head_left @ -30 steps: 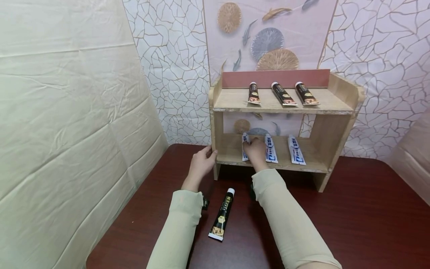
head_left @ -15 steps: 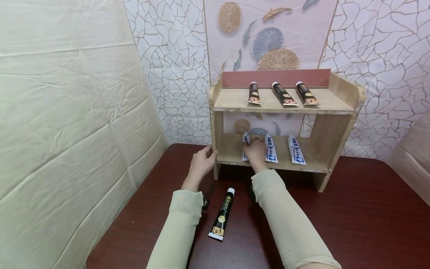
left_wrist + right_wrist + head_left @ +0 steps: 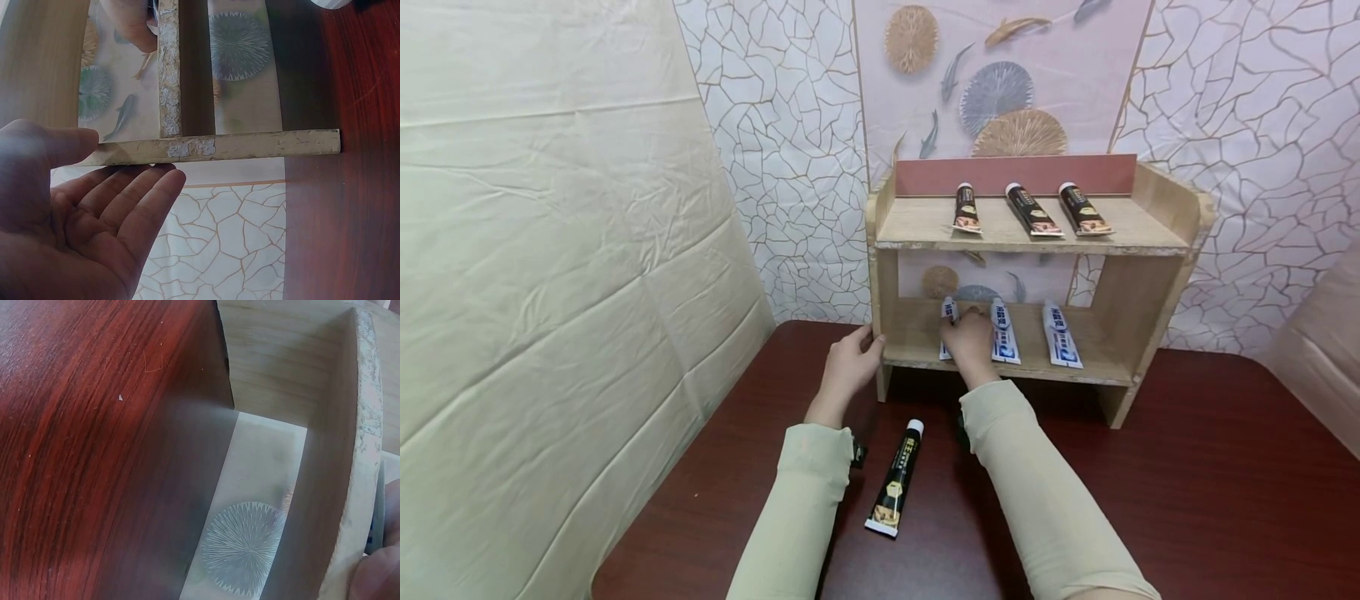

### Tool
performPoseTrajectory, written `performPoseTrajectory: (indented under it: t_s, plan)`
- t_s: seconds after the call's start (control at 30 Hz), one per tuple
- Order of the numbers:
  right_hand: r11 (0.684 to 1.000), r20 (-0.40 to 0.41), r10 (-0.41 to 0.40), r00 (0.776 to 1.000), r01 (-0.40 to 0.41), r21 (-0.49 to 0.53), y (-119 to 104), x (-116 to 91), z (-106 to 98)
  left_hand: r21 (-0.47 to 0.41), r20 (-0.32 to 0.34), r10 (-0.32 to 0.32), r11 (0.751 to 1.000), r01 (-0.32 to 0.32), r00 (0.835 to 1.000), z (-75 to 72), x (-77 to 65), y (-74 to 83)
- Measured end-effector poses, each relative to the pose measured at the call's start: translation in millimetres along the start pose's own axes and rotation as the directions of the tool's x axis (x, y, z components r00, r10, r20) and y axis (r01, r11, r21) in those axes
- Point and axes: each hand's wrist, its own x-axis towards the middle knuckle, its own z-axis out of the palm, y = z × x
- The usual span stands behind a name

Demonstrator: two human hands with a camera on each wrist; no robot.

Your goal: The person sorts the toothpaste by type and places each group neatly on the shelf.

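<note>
My right hand (image 3: pixel 970 337) grips a white and blue toothpaste tube (image 3: pixel 948 310) lying at the left of the lower shelf and covers much of it. In the right wrist view, only a bit of that hand (image 3: pixel 378 572) shows past the shelf edge. Two matching toothpaste tubes, one in the middle (image 3: pixel 1005 333) and one at the right (image 3: pixel 1063 337), lie beside it. My left hand (image 3: pixel 850 365) holds the left side panel of the wooden rack (image 3: pixel 1037 247). In the left wrist view, its thumb (image 3: pixel 78 140) and fingers (image 3: pixel 153 194) lie on either side of the panel (image 3: pixel 250 145).
Three black toothpaste tubes (image 3: pixel 1033 210) lie on the upper shelf. Another black tube (image 3: pixel 897 479) with a white cap lies on the dark red table (image 3: pixel 1225 483) between my forearms. A cream cloth (image 3: pixel 587 292) hangs at the left, and a patterned backdrop (image 3: pixel 790 167) stands behind the rack.
My right hand shifts very slightly at the left tube on the lower shelf. My left hand and the other tubes stay where they were.
</note>
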Motion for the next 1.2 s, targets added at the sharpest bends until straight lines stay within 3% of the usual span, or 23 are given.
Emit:
performPoseTrajectory:
  t_s: [0.7,1.2]
  plan:
    - [1.000,0.012,0.001,1.000,-0.002,0.029,-0.2,-1.4,-1.0,-0.011,-0.006,0.001,1.000,-0.001,1.000,-1.0,-0.6,1.1]
    - [1.000,0.007,-0.006,1.000,0.006,-0.005,1.8,-1.9,0.8,-0.010,-0.004,-0.004,1.000,0.004,1.000,0.2,-0.4,-0.1]
